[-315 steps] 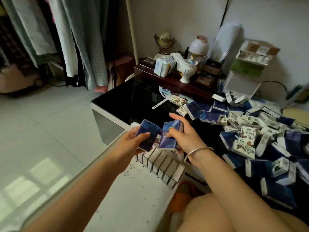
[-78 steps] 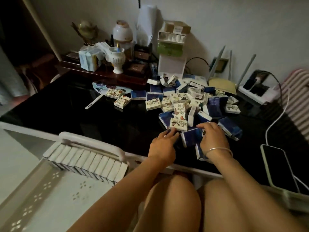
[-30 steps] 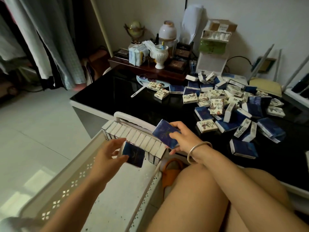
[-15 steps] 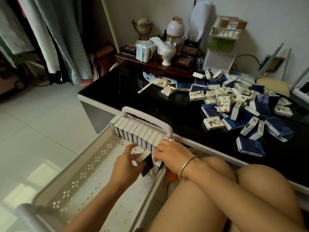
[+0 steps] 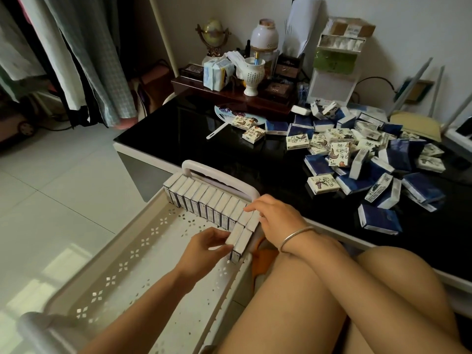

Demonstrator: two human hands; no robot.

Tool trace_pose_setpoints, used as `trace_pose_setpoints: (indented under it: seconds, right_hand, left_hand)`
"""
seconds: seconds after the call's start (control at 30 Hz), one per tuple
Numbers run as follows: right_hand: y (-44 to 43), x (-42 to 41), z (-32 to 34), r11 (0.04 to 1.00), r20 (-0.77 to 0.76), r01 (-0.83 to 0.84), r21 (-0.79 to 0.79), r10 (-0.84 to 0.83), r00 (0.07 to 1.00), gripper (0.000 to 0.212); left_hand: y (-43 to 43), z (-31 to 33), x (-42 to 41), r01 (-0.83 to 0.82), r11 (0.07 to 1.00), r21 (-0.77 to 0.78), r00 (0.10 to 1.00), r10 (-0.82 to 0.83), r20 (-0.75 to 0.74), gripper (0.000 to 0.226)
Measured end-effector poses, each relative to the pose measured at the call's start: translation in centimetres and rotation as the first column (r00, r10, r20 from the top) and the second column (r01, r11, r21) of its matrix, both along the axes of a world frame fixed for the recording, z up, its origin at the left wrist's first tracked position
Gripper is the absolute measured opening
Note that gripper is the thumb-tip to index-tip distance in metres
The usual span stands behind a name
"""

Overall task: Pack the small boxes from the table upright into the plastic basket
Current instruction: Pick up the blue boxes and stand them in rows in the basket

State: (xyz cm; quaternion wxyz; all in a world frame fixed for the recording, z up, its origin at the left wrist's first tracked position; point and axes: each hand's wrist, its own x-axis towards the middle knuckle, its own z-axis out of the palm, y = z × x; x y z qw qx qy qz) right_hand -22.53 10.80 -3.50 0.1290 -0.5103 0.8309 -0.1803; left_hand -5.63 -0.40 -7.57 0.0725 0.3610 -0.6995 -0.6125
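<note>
As upright boxes (image 5: pixel 204 198) line the basket (image 5: pixel 120 261), left fingers (image 5: pixel 217 235) pinch a front box (image 5: pixel 238 242), right fingers (image 5: pixel 256 203) flat.

The basket (image 5: pixel 122 261) is matt cream plastic, smooth, its walls and floor pierced with small cut-out patterns, and the small boxes (image 5: pixel 323 183) look like printed card or paper wrap, some off-white with ink-style drawings, others dark blue with a faint sheen. The table (image 5: pixel 204 146) has a glossy black top that mirrors what stands on it, and the floor tiles (image 5: pixel 63 200) are pale and polished. A bracelet (image 5: pixel 293 236) is bright smooth metal, the tray (image 5: pixel 229 94) is dark lacquered wood, and the hanging clothes (image 5: pixel 89 60) are soft woven cloth.
</note>
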Motion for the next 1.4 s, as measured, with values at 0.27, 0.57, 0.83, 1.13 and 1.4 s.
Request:
trace_pose_setpoints:
  seconds: [0.27, 0.57, 0.83, 1.13, 1.4]
  right_hand:
    - [0.7, -0.8, 0.9, 0.993, 0.095, 0.066, -0.099, -0.056, 0.994, 0.033]
    - [4.4, -5.4, 2.6, 0.970, 0.049, 0.233, -0.064, -0.230, 0.972, 0.032]
    - [9.5, -10.6, 3.0, 0.886, -0.175, 0.448, 0.121, -0.425, 0.888, 0.033]
    - [15.1, -14.8, 0.7, 0.571, -0.379, 0.736, 0.364, -0.631, 0.677, 0.075]
    - [16.8, -15.5, -0.1, 0.627, -0.128, 0.718, 0.301, -0.720, 0.682, 0.071]
  left_hand:
    - [-0.6, -0.3, 0.6, -0.010, 0.989, 0.146, 1.000, 0.007, 0.022, 0.030]
    - [-0.3, 1.3, -0.8, 0.018, 0.914, -0.405, 0.994, 0.027, 0.104, 0.036]
    - [6.2, 6.4, -9.1, 0.087, 0.742, -0.665, 0.966, -0.226, -0.126, 0.010]
    - [10.6, 5.1, -22.9, 0.412, 0.555, -0.722, 0.862, -0.494, 0.112, 0.026]
    - [11.1, 3.1, -29.8, 0.583, 0.000, -0.812, 0.722, -0.458, 0.518, 0.063]
